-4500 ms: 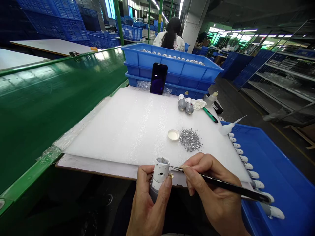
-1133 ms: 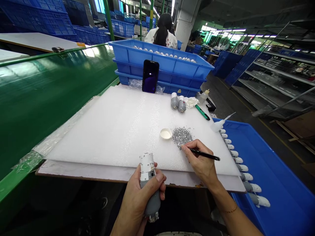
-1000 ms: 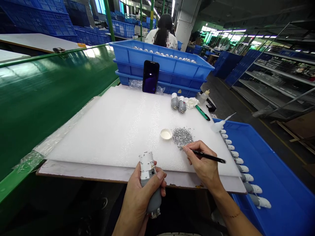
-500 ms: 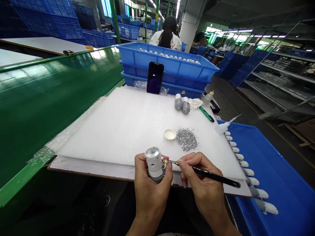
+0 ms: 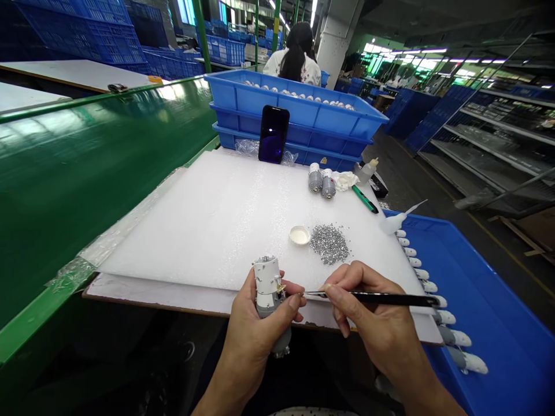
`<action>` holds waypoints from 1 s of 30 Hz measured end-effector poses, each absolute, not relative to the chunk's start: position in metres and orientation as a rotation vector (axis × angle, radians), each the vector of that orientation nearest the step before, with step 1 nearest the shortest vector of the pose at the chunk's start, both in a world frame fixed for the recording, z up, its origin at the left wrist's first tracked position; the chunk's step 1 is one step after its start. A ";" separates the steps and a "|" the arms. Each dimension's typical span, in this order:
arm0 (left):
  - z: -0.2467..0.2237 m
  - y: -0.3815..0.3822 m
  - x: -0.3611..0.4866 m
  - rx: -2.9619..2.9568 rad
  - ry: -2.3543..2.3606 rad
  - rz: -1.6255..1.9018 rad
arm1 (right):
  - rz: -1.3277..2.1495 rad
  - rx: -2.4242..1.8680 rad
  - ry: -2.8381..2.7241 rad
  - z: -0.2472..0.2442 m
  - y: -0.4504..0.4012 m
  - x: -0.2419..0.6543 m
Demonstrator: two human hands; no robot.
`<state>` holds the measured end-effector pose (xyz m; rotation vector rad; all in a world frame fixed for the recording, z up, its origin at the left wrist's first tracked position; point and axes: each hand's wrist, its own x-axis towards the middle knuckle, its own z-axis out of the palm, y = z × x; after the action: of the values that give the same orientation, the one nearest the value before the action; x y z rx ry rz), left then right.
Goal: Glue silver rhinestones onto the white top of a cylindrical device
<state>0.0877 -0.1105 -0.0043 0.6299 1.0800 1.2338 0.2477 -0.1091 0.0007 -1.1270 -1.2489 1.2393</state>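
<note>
My left hand (image 5: 255, 329) is closed around a white-and-grey cylindrical model (image 5: 266, 280), tilted, its white end up. A small gold-coloured part (image 5: 281, 288) sits on the model's right side, by my fingertips. In my right hand (image 5: 368, 315) is a pair of black tweezers (image 5: 390, 298), pinched between thumb and fingers. Their thin metal tip points left and ends close to my left fingertips; whether it grips anything is too small to tell. Beyond my hands, a small white cap-like dish (image 5: 299, 235) lies beside a pile of tiny silvery pieces (image 5: 329, 244).
White foam sheeting (image 5: 208, 214) covers the table. Two similar models (image 5: 321, 182), a green pen-like tool (image 5: 365, 199) and a dropper bottle (image 5: 395, 222) lie right. Stacked blue trays (image 5: 299, 124) with a phone (image 5: 273, 134) stand behind. Another blue tray (image 5: 489, 323) holds several models.
The model has turned and tipped in my left hand, showing more of its lower grey end. The tweezers have swung closer to level, their tip slightly farther from the model.
</note>
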 end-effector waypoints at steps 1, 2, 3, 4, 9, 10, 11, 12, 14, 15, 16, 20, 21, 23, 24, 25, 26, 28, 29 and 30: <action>-0.004 -0.111 0.088 0.614 1.064 1.231 | 1.250 -1.130 -1.256 0.002 -0.109 0.248; -0.003 -0.112 0.088 0.604 1.047 1.222 | 1.258 -1.134 -1.258 0.002 -0.109 0.248; -0.004 -0.112 0.088 0.596 1.035 1.210 | 1.265 -1.136 -1.256 0.003 -0.110 0.248; -0.005 -0.112 0.087 0.591 1.024 1.196 | 1.267 -1.137 -1.253 0.003 -0.110 0.248; -0.010 -0.112 0.085 0.558 1.009 1.143 | 1.259 -1.149 -1.251 0.005 -0.112 0.245; -0.010 -0.112 0.085 0.542 1.003 1.141 | 1.257 -1.155 -1.250 0.006 -0.113 0.245; -0.010 -0.112 0.085 0.525 0.996 1.139 | 1.254 -1.160 -1.252 0.007 -0.113 0.244; -0.010 -0.113 0.085 0.508 0.988 1.136 | 1.250 -1.164 -1.257 0.007 -0.113 0.244; -0.009 -0.113 0.085 0.487 0.970 1.122 | 1.234 -1.163 -1.269 0.008 -0.112 0.243; -0.008 -0.113 0.085 0.479 0.963 1.115 | 1.224 -1.161 -1.273 0.008 -0.112 0.243; -0.007 -0.113 0.086 0.471 0.961 1.110 | 1.214 -1.159 -1.279 0.008 -0.112 0.243; -0.004 -0.112 0.086 0.452 0.984 1.110 | 1.157 -1.163 -1.327 0.008 -0.113 0.242; -0.004 -0.112 0.086 0.455 0.987 1.107 | 1.136 -1.169 -1.353 0.009 -0.113 0.242; -0.004 -0.113 0.086 0.464 0.998 1.107 | 1.085 -1.186 -1.409 0.009 -0.113 0.242; -0.005 -0.113 0.086 0.467 1.005 1.111 | 1.062 -1.193 -1.435 0.010 -0.113 0.242; -0.006 -0.113 0.086 0.467 1.014 1.116 | 1.045 -1.198 -1.454 0.010 -0.113 0.242; -0.007 -0.113 0.085 0.464 1.021 1.121 | 1.039 -1.202 -1.461 0.010 -0.113 0.242; -0.009 -0.114 0.085 0.462 1.022 1.122 | 1.055 -1.210 -1.448 0.010 -0.112 0.241; -0.009 -0.114 0.085 0.461 1.018 1.120 | 1.069 -1.210 -1.435 0.010 -0.112 0.241; -0.010 -0.114 0.085 0.462 1.012 1.120 | 1.083 -1.207 -1.423 0.010 -0.112 0.241</action>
<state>0.0847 -0.1136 -0.0101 0.4620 1.0125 1.1203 0.2407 -0.1119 0.0098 -1.2074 -1.4226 1.0835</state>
